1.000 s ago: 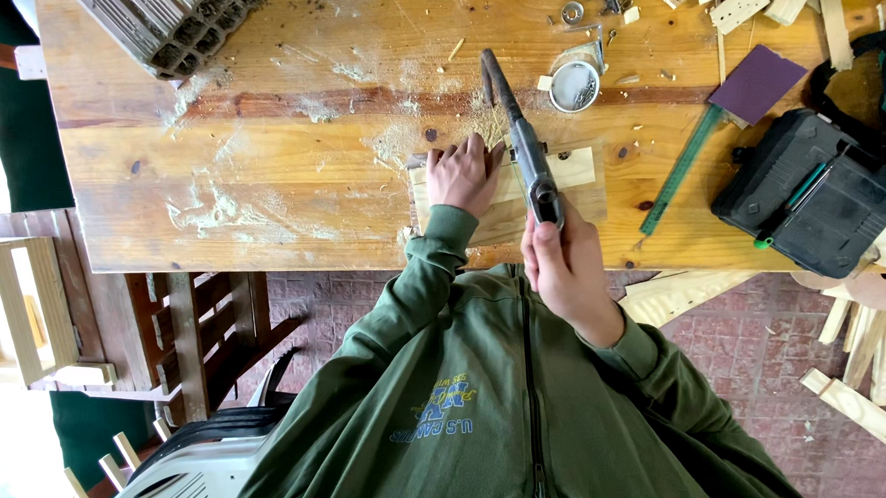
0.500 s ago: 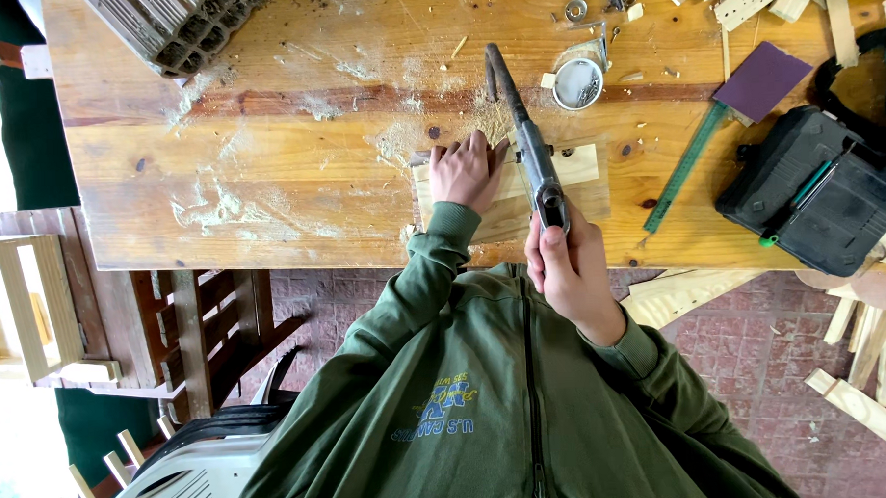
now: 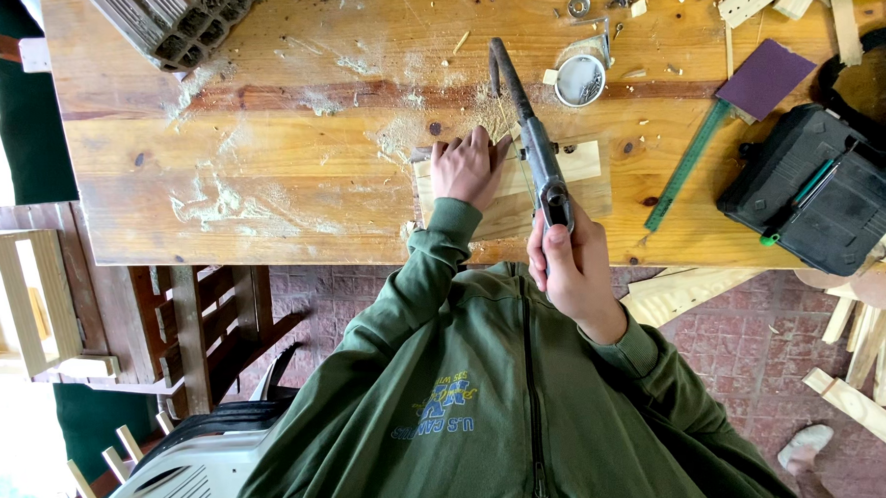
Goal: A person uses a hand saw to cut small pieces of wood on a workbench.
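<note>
Green sleeves of a zipped sweatshirt fill the near part of the view, above a red brick floor [image 3: 751, 366] and a white plastic chair [image 3: 191, 474] at the lower left. From the right sleeve the right hand [image 3: 571, 264] rises just off the desk's near edge, its fingers [image 3: 547, 265] wrapped tightly around the dark handle of a saw [image 3: 527, 128]. The saw's metal frame runs away from the person, across a pale wooden board [image 3: 582, 166] and out over the sawdust beyond it. The left hand [image 3: 468, 168] lies flat on the same board, just left of the saw, fingers pressed together and pointing away, the fingertips close to the frame. The board sits near the front edge of the wooden desk [image 3: 282, 147], roughly in the middle of its width. Loose sawdust is scattered around the board and to its left. To the right, well apart from the hands, lie a green ruler [image 3: 690, 167], a black tool case [image 3: 819, 192] and a purple sheet of sandpaper [image 3: 763, 76]. Farther back stands a small round tin [image 3: 580, 79], with small metal parts and wood offcuts along the far right edge. At the far left corner rests a grey ribbed tray [image 3: 175, 23].
</note>
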